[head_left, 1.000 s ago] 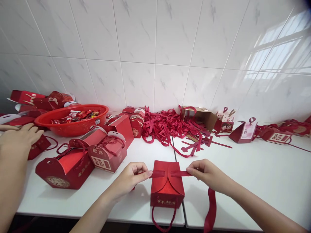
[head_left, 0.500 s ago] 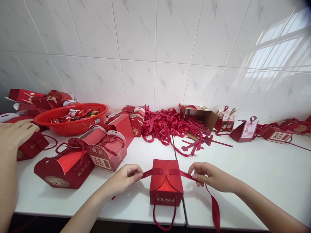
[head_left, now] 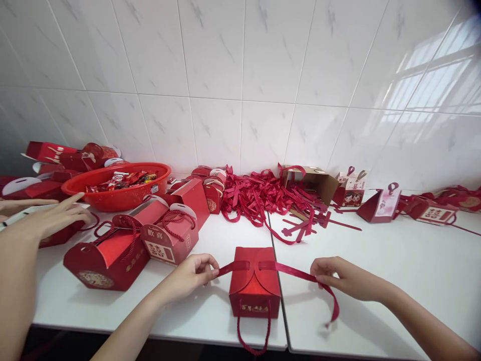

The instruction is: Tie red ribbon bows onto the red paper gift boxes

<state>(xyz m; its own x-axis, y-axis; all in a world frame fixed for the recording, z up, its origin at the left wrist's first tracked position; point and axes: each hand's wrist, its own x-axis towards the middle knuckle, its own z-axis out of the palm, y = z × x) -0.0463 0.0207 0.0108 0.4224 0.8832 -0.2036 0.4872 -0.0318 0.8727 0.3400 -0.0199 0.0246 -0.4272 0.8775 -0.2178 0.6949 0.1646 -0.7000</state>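
Note:
A small red gift box [head_left: 255,286] stands near the front edge of the white table, its rope handle hanging over the edge. A red ribbon [head_left: 296,272] runs across the box's top flaps. My left hand [head_left: 193,273] pinches the ribbon's left end just left of the box. My right hand [head_left: 343,277] pinches the ribbon well to the right of the box, and the loose tail [head_left: 333,308] curls down below it.
Another person's hand [head_left: 52,218] rests on red boxes at the far left. Finished red boxes [head_left: 150,235] and a red basin of sweets [head_left: 116,184] sit at the left. A ribbon pile [head_left: 263,195] and a cardboard box [head_left: 311,181] lie along the tiled wall.
My right hand has drawn the ribbon out to the right, away from the box. My left hand stayed pinched by the box. The other person's hand shifted rightward over its boxes.

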